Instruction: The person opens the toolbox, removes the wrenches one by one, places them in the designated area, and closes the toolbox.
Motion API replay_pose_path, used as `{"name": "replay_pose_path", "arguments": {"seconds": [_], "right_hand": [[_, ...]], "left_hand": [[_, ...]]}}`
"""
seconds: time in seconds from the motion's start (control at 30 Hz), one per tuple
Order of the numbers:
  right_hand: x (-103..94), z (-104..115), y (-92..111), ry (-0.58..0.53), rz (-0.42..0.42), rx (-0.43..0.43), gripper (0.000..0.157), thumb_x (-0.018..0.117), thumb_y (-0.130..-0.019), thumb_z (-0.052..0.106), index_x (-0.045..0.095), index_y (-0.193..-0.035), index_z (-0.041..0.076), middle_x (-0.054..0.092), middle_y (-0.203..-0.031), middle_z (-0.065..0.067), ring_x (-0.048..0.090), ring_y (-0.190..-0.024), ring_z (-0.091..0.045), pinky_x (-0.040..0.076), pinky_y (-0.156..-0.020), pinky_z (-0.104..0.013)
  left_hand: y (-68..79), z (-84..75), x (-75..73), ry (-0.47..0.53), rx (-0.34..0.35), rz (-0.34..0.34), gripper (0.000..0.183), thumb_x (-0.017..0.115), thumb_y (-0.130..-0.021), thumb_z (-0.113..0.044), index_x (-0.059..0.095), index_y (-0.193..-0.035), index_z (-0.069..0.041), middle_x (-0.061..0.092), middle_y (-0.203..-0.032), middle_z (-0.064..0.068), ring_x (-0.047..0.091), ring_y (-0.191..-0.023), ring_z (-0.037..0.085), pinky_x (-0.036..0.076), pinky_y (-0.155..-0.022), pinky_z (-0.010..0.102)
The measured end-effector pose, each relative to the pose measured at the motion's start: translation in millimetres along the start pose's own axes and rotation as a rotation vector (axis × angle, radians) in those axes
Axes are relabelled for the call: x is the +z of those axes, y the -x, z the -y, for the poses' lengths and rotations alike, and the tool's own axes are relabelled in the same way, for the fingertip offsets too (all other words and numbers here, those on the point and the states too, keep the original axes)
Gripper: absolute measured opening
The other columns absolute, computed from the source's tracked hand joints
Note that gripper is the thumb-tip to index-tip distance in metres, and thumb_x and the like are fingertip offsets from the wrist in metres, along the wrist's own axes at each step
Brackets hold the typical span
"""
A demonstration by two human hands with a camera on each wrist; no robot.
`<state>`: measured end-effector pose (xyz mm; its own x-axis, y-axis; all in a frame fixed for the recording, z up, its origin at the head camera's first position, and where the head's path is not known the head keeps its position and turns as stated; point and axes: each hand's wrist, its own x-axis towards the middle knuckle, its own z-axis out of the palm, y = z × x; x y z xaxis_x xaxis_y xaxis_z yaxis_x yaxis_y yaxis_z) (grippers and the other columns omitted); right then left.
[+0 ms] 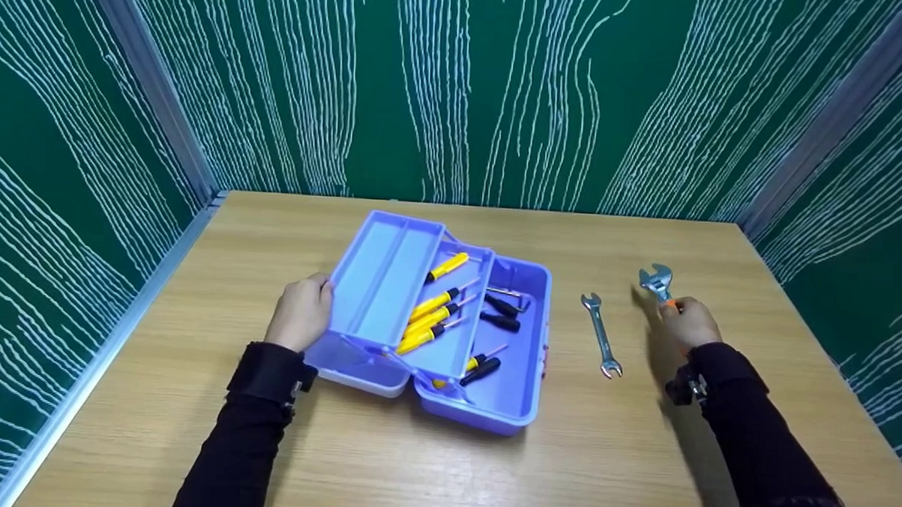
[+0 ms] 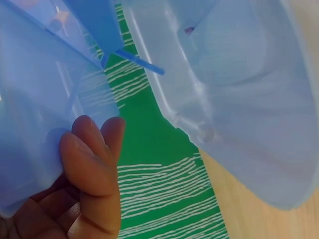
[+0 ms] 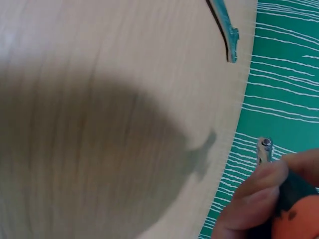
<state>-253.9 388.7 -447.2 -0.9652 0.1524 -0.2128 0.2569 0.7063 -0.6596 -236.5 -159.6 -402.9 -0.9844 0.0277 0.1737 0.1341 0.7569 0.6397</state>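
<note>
A purple-blue toolbox stands opened on the table, its trays folded out. My left hand grips the outer edge of the raised upper tray, which holds nothing; in the left wrist view, fingers curl round that tray's wall. My right hand holds an adjustable wrench by its orange and black handle, off the table to the right. Between toolbox and right hand lies a double open-ended wrench.
The lower tray carries several yellow-handled screwdrivers. Black-handled tools lie in the box's bottom. The toolbox lid hangs open below the trays. Green walls with white lines close off the wooden table at back and sides.
</note>
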Motion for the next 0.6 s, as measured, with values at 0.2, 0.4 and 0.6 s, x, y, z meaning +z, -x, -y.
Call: {"name": "replay_pose_path", "arguments": {"seconds": [0.2,0.4,0.6], "right_hand": [[3.7,-3.1,-2.7,0.018,0.061,0.021,0.059,0.028,-0.104,0.026,0.028,-0.141,-0.020,0.048,-0.116,-0.032,0.050,-0.067,-0.018,0.044,-0.055,-0.028],[6.2,-1.6,-5.1,0.093,0.093,0.033,0.055,0.030,-0.103,0.022,0.032,-0.139,-0.020,0.049,-0.116,-0.032,0.054,-0.077,-0.025,0.045,-0.062,-0.030],[8.7,-4.3,-9.4,0.121,0.082,0.011,0.051,0.033,-0.103,0.019,0.040,-0.133,-0.022,0.057,-0.097,-0.022,0.054,-0.071,-0.020,0.046,-0.059,-0.028]], "left_hand": [[-0.4,0.4,-0.2,0.006,-0.014,0.017,0.031,0.041,-0.102,-0.010,0.063,-0.116,0.008,0.066,-0.088,0.019,0.059,-0.072,0.026,0.051,-0.070,0.041],[0.2,-0.4,-0.6,-0.003,-0.010,0.008,0.029,0.042,-0.102,-0.010,0.064,-0.110,0.007,0.065,-0.086,0.018,0.059,-0.074,0.027,0.050,-0.070,0.041],[0.2,-1.0,-1.0,-0.005,-0.002,0.008,0.027,0.043,-0.102,-0.010,0.064,-0.103,0.007,0.062,-0.080,0.015,0.057,-0.072,0.026,0.048,-0.067,0.040]]}}
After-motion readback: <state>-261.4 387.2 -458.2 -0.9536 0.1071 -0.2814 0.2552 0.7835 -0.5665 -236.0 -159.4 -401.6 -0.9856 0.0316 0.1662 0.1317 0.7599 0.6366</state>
